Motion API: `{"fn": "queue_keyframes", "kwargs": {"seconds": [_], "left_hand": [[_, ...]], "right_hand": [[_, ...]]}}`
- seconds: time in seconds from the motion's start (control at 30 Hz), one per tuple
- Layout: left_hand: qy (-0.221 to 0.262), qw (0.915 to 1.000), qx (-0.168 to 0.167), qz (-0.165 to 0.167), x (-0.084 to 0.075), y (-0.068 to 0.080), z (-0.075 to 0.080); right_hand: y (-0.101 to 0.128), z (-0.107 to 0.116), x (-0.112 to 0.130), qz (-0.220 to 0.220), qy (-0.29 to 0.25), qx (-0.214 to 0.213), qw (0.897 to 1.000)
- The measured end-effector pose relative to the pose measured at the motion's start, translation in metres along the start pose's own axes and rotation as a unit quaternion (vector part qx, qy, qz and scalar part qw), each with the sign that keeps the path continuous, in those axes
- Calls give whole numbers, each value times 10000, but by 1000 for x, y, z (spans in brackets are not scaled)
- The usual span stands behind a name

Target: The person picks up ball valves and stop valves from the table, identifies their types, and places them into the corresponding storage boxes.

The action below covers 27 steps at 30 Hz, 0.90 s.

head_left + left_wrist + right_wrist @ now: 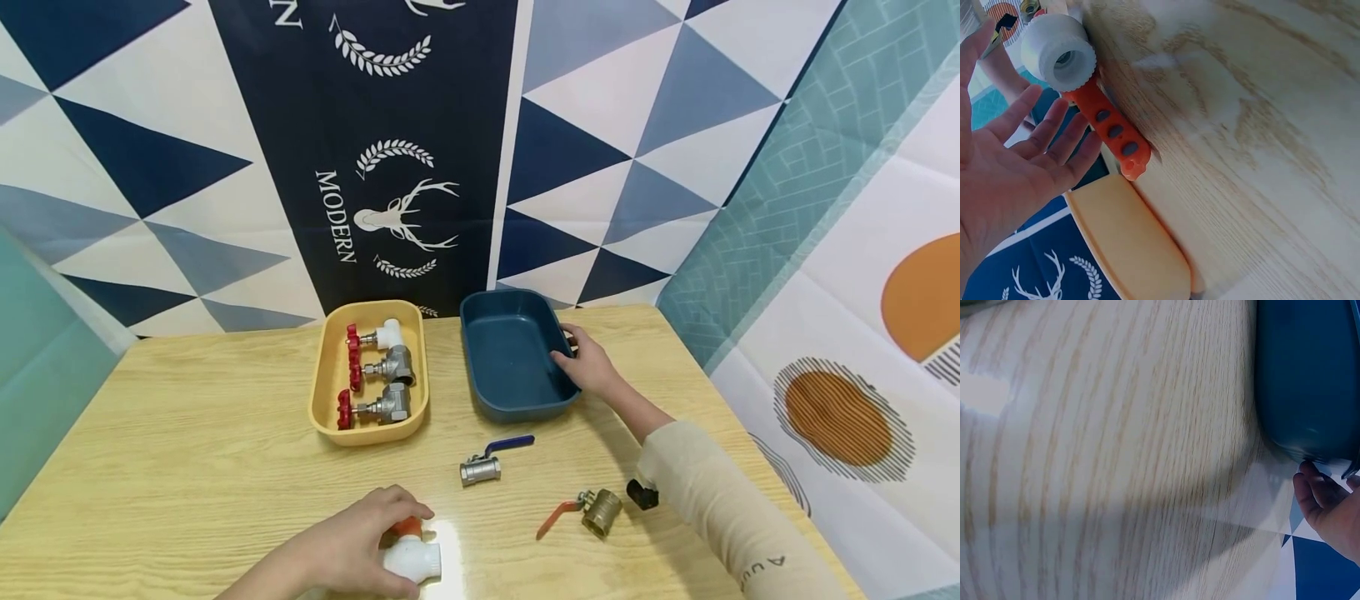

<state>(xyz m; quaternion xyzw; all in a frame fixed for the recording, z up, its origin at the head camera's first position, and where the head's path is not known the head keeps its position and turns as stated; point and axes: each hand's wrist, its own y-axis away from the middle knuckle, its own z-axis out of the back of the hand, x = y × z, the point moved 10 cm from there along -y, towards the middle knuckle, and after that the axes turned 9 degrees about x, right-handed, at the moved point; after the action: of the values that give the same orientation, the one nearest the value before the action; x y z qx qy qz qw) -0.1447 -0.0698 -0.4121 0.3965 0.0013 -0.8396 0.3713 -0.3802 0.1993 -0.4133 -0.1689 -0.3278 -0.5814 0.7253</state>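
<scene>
Two hands busy: left hand (pixel 341 550) open over white valve (pixel 412 560), fingers spread, not yet clamped; right hand (pixel 592 364) grips blue tray (pixel 480 400) rim. Best close fingers round white body, clear of orange handle (pixel 1110 131).

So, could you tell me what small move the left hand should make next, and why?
Probably curl the fingers round the white valve and lift it. The left hand lies over it with fingers spread, not yet gripping, while the right hand holds the rim of the blue tray, which has nothing in it.
</scene>
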Motion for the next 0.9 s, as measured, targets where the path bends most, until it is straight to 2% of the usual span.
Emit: {"fn": "queue_keyframes", "kwargs": {"seconds": [0.63, 0.9], "left_hand": [[-461, 9982, 36, 381, 7, -4, -5], [-457, 9982, -9, 394, 9, -7, -5]], "right_hand": [[-3, -1, -3, 4, -97, 6, 10000], [-1, -1, -3, -7, -165, -2, 9999]]}}
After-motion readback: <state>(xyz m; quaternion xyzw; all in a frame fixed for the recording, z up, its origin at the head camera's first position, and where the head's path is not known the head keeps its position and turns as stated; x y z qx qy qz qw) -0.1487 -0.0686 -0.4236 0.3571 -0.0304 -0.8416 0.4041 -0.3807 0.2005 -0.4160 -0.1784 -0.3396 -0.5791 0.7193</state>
